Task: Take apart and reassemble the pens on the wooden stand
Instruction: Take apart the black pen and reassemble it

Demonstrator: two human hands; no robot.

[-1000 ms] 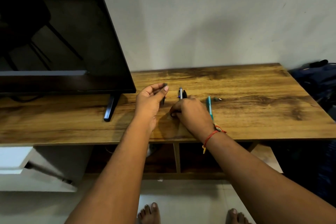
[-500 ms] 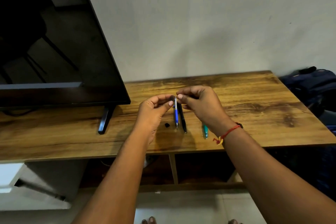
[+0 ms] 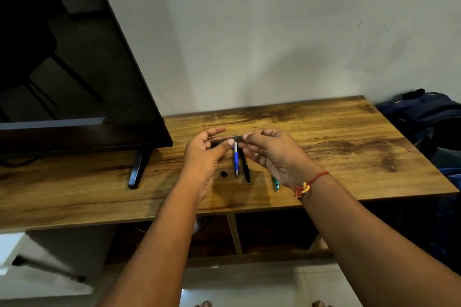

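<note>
Currently, the left hand (image 3: 203,157) and the right hand (image 3: 273,154) are pinching opposite ends of a dark pen barrel (image 3: 220,142), holding it level above the wooden stand (image 3: 336,157). A blue pen (image 3: 235,161), a black pen (image 3: 245,166), a small black cap (image 3: 223,173) and a teal pen (image 3: 275,183) are lying on the stand below.

Left blocked, right side open.
Left: black flat TV screen (image 3: 74,70) and its black foot (image 3: 136,169) obstruct; brown wood-grain counter (image 3: 349,152) open right of the teal pen (image 3: 275,183).
</note>
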